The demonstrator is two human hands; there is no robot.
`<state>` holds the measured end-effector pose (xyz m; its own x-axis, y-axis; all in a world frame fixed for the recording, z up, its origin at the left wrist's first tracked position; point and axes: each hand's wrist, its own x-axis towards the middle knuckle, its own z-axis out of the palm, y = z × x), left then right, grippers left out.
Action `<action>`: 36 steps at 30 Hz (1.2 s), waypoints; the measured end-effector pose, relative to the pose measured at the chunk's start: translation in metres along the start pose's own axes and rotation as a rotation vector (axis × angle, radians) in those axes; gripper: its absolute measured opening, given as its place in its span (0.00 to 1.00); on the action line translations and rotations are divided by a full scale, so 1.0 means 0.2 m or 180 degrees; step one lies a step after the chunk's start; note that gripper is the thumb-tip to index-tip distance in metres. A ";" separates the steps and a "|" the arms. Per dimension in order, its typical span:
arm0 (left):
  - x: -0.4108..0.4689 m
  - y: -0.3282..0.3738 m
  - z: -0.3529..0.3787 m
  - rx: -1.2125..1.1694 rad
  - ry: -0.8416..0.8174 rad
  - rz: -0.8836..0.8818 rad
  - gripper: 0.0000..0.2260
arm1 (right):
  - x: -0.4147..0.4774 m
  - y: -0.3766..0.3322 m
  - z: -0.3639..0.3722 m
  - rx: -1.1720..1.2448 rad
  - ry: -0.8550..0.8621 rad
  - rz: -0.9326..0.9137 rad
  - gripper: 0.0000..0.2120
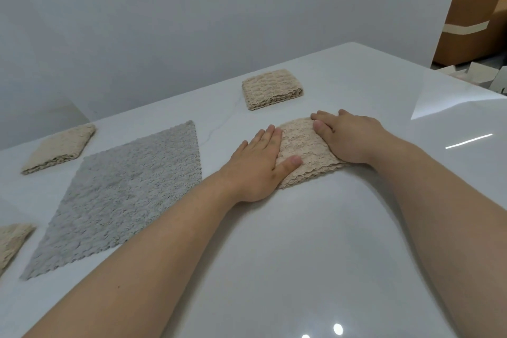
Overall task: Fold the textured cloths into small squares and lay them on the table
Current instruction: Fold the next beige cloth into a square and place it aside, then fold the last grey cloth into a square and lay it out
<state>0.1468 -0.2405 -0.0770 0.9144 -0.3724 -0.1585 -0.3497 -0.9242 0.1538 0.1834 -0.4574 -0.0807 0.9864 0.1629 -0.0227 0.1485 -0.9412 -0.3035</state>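
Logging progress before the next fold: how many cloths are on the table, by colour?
Beige cloths: 4, all folded: pressed cloth, far cloth, left cloth, edge cloth, partly cut off.
Grey cloth: 1, flat, unfolded.
Total: 5.

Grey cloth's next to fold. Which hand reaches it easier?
Probably left. The left hand rests on the side of the beige square nearest the grey cloth; the right hand presses its far side, so it would cross over.

White wall (192, 22); orange-brown furniture (472, 16) beyond
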 end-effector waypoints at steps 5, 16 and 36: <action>0.03 -0.01 -0.11 -0.0145 -0.0313 0.0053 0.42 | 0.02 0.00 0.00 0.0149 -0.0037 0.0002 0.25; 0.04 0.02 -0.06 -0.0593 0.0252 -0.0108 0.54 | -0.01 -0.01 0.03 0.0245 0.0265 0.0030 0.24; -0.84 -0.88 -0.14 -0.0815 0.1576 -0.2485 0.18 | -0.16 -0.99 0.16 0.0200 0.0845 -0.1266 0.16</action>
<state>0.0605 -0.0127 -0.0504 0.8735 0.4731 0.1147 0.3962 -0.8279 0.3970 0.1196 -0.2666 -0.0503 0.8392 0.4177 0.3483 0.5214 -0.8002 -0.2965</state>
